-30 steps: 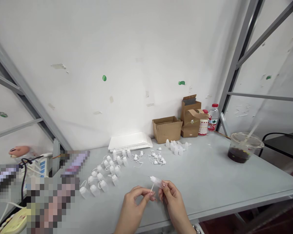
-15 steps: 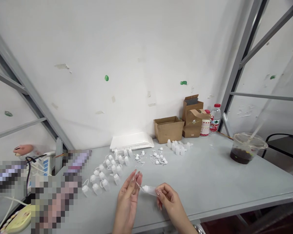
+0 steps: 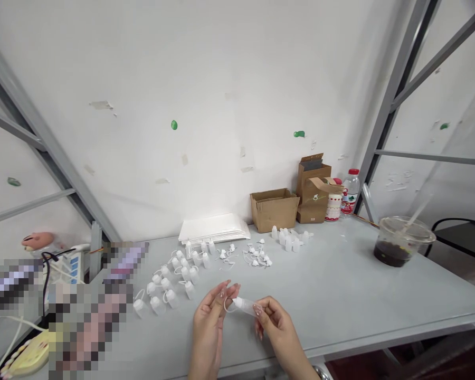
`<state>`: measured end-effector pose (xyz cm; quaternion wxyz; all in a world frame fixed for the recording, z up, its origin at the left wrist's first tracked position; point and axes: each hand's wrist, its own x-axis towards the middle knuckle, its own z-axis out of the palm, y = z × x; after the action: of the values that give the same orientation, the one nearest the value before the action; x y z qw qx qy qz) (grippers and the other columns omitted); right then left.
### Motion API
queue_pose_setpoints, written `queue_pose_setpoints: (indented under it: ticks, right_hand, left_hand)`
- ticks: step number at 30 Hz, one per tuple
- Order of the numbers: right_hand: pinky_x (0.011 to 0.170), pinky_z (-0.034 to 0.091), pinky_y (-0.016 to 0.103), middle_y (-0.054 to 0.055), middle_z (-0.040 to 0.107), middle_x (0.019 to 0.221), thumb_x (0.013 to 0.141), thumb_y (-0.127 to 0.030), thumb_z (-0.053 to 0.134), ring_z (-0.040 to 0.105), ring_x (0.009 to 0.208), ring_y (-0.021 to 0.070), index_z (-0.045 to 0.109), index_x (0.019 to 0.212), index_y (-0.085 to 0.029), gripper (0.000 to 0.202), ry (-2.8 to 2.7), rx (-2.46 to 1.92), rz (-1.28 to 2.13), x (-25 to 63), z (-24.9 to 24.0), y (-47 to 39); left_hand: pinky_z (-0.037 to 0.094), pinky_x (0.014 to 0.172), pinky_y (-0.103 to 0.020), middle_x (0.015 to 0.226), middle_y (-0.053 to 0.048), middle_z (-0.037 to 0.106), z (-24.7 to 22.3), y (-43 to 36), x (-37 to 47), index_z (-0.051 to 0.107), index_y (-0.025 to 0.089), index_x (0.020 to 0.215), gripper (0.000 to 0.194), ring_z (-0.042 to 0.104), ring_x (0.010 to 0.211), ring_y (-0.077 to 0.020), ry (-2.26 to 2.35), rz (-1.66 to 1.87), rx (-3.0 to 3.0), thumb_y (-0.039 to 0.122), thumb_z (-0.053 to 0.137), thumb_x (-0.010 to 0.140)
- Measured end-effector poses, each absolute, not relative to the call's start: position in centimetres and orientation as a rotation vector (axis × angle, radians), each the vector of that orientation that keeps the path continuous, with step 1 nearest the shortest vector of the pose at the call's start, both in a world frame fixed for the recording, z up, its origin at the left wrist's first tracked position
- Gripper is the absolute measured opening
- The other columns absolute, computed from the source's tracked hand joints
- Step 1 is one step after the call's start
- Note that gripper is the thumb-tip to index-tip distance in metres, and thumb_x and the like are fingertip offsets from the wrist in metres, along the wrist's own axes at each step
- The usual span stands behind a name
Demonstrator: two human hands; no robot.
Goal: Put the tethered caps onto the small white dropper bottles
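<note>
A: Bottle [image 3: 246,306] position?
B: Gripped at its base by the right fingers [image 3: 258,311]; long axis points toward the left fingers [image 3: 222,296].
A: Left grip?
B: Cannot tell; they bunch beside the nozzle [image 3: 235,301], strap [image 3: 230,311] looping under.

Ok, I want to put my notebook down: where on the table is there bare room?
The widest bare patch of table is between the right hand and the lidded cup. A smaller one lies between the left hand and the loose caps. It's crowded on the left with capped bottles, and before the cardboard box with more small bottles.
</note>
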<state>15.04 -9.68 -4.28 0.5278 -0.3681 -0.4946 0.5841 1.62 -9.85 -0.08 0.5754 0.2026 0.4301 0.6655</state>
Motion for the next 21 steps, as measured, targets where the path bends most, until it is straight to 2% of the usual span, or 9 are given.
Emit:
queue_pose_setpoints:
  ticks: [4, 10, 21]
  right_hand:
    - [0.047, 0.034, 0.021, -0.005, 0.046, 0.052, 0.077, -0.051, 0.054, 0.042, 0.047, 0.0088, 0.052, 0.072, -0.016, 0.034, -1.183, -0.883, 1.399, 15.02, -4.41, -9.78]
    - [0.048, 0.035, 0.022, -0.005, 0.046, 0.052, 0.078, -0.05, 0.054, 0.043, 0.047, 0.0091, 0.052, 0.072, -0.017, 0.034, -1.192, -0.882, 1.385, 15.01, -4.31, -9.77]
    - [0.047, 0.035, 0.021, -0.006, 0.046, 0.051, 0.077, -0.05, 0.055, 0.043, 0.047, 0.0088, 0.053, 0.071, -0.017, 0.034, -1.172, -0.869, 1.399, 14.94, -4.35, -9.82]
  left_hand:
    - [0.049, 0.083, -0.029, 0.082, -0.01, 0.073, -0.23, -9.91, 1.5, 0.066, 0.011, 0.081, 0.029, 0.065, 0.09, -0.0236, 1.029, 1.563, 0.492, 0.026, 0.076, 0.058]
    - [0.048, 0.083, -0.032, 0.079, -0.01, 0.073, -0.36, -9.8, 1.35, 0.066, 0.011, 0.077, 0.029, 0.065, 0.089, -0.0249, 1.012, 1.564, 0.529, 0.029, 0.076, 0.056]
    - [0.05, 0.078, -0.025, 0.08, -0.009, 0.073, -0.28, -9.7, 1.41, 0.066, 0.012, 0.074, 0.026, 0.066, 0.088, -0.0216, 1.015, 1.547, 0.472, 0.025, 0.078, 0.055]
